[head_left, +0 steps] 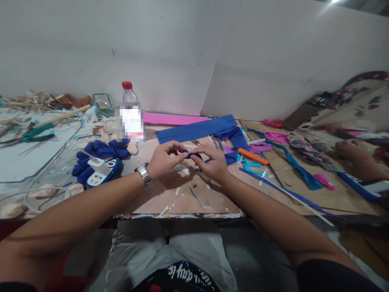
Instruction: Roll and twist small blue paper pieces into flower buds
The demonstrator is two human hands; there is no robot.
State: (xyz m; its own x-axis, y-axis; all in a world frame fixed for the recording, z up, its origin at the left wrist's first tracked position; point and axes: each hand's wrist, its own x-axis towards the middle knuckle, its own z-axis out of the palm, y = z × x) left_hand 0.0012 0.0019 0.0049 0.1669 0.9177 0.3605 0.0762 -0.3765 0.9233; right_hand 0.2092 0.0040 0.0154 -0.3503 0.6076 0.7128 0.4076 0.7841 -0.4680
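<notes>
A small, dark-blue cloth (189, 154) is bridging your curled left hand (165, 160) and right hand (215, 164), both pinching it.

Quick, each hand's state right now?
Left hand: closed, pinching a small dark blue piece.
Right hand: closed, pinching the same piece.

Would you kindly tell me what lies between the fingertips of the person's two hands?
In the head view, a small dark blue piece lies there, pinched between the left hand and the right hand.
</notes>
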